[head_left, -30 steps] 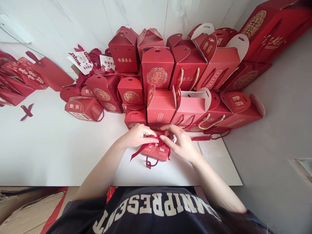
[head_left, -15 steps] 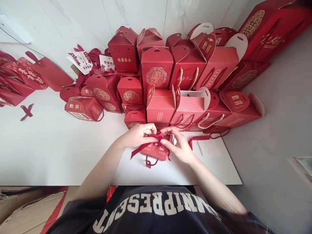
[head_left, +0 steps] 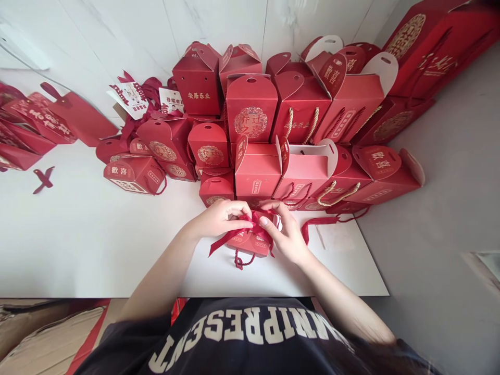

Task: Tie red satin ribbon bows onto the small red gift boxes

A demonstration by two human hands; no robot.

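A small red gift box (head_left: pixel 249 244) stands on the white table in front of me, a twisted cord handle (head_left: pixel 239 262) hanging from its near side. Across its top lies a dark red ribbon (head_left: pixel 257 224) gathered in a bow, with one tail trailing to the left and another down the right side. My left hand (head_left: pixel 224 217) pinches the left part of the bow between thumb and fingers. From the other side my right hand (head_left: pixel 287 229) has thumb and curled fingers on the ribbon's right loop. The knot is partly hidden by the fingers.
Several red gift boxes (head_left: pixel 258 166) are stacked behind the work spot, up to the wall. Tags and ribbons (head_left: pixel 135 99) lie at the back left. A cut ribbon piece (head_left: pixel 44 179) rests far left, and a loose ribbon (head_left: pixel 321 222) lies right, near the grey wall (head_left: pixel 437 229).
My right hand has shifted slightly and its thumb has drawn back from the knot. The bow now looks more spread across the box top. My left hand stays nearly in place.
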